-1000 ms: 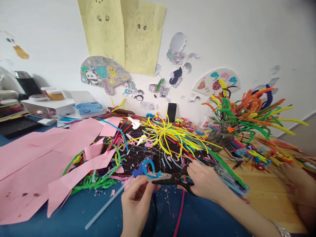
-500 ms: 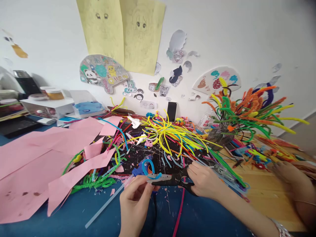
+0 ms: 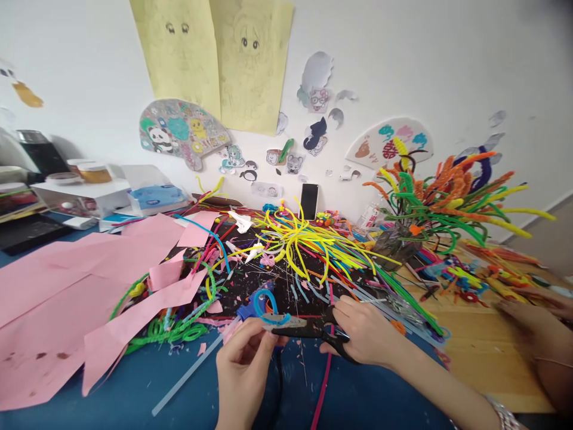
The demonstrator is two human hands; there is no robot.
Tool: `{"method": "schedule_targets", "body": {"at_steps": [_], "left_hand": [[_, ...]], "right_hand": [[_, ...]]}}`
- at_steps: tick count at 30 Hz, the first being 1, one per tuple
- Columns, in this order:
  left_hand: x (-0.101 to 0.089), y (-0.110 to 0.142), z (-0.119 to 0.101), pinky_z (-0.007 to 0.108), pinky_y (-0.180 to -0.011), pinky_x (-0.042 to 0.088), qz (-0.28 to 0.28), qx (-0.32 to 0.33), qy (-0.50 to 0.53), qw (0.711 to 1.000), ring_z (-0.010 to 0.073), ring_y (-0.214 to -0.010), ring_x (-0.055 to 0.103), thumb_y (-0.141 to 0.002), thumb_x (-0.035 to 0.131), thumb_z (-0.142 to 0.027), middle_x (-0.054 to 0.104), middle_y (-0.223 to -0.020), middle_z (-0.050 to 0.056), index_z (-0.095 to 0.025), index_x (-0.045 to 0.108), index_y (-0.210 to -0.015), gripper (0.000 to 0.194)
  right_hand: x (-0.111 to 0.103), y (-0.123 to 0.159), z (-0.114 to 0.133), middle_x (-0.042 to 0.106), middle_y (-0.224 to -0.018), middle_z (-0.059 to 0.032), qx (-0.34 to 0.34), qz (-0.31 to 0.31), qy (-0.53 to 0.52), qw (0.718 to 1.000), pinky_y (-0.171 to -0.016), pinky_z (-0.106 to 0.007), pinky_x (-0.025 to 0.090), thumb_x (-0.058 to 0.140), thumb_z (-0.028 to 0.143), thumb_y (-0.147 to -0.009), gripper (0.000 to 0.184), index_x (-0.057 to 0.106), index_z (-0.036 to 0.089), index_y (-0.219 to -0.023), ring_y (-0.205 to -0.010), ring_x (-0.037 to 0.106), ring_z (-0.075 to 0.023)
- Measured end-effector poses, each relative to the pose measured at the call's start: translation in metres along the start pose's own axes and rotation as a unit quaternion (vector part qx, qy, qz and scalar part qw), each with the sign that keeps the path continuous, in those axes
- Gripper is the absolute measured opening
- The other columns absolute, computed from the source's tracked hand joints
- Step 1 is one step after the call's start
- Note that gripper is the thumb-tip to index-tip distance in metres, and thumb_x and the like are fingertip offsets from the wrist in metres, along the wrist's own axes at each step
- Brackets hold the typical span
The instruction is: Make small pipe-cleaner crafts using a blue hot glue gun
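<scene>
My left hand (image 3: 244,367) is closed in a pinch on a blue pipe cleaner (image 3: 260,297), whose bent loop rises above the fingertips. My right hand (image 3: 364,328) grips a pair of black-handled scissors (image 3: 293,326). Their blades point left and lie against the blue pipe cleaner, just beside my left fingertips. Whether the blades have cut into it cannot be made out. Behind my left hand, partly hidden, lies a blue glue gun (image 3: 246,310) with a translucent glue stick (image 3: 188,373) reaching toward the front.
Pink paper (image 3: 58,304) covers the left side. Yellow pipe cleaners (image 3: 322,239) are heaped beyond my hands, near a phone (image 3: 308,201) leaning on the wall. Colourful fuzzy stems stand in a vase (image 3: 396,245). Another person's hand (image 3: 528,322) rests at the right over the wooden tabletop (image 3: 478,358).
The scissors have tilted slightly, and their blades remain by the blue loop. My left hand keeps its pinch. The other person's hand has shifted, and the view has swung a little.
</scene>
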State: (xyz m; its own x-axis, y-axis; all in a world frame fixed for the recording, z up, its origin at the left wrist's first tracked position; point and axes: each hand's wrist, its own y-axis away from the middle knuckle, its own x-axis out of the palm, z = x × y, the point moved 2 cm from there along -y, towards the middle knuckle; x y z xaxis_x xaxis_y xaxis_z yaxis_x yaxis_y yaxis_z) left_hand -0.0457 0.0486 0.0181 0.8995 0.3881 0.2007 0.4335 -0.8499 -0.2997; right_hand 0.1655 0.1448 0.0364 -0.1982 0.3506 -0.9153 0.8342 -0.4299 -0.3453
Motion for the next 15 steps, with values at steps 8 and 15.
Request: {"method": "schedule_targets", "body": {"at_steps": [8,15], "left_hand": [[0.000,-0.001,0.002,0.021,-0.058,0.053,0.007,0.004,0.004,1.000,0.0159,-0.062,0.066,-0.083,0.068,-0.024,0.072,-0.068,0.002,-0.021,0.076,-0.077,0.010],[0.002,-0.002,-0.001,0.023,-0.059,0.053,0.012,0.023,-0.043,0.999,0.0179,-0.064,0.066,-0.084,0.068,-0.026,0.073,-0.070,0.005,-0.020,0.077,-0.075,0.014]], "right_hand": [[0.009,0.008,-0.005,0.055,-0.062,-0.0048,-0.013,0.002,-0.014,1.000,-0.052,-0.032,0.025,0.056,0.040,-0.089,0.033,0.054,0.019,-0.064,-0.059,0.046,-0.0182],[-0.003,-0.003,0.000,0.056,-0.064,-0.0051,0.016,-0.005,0.006,1.000,-0.052,-0.032,0.023,0.054,0.060,-0.086,0.047,0.053,0.019,-0.064,-0.062,0.049,-0.0187]]}}
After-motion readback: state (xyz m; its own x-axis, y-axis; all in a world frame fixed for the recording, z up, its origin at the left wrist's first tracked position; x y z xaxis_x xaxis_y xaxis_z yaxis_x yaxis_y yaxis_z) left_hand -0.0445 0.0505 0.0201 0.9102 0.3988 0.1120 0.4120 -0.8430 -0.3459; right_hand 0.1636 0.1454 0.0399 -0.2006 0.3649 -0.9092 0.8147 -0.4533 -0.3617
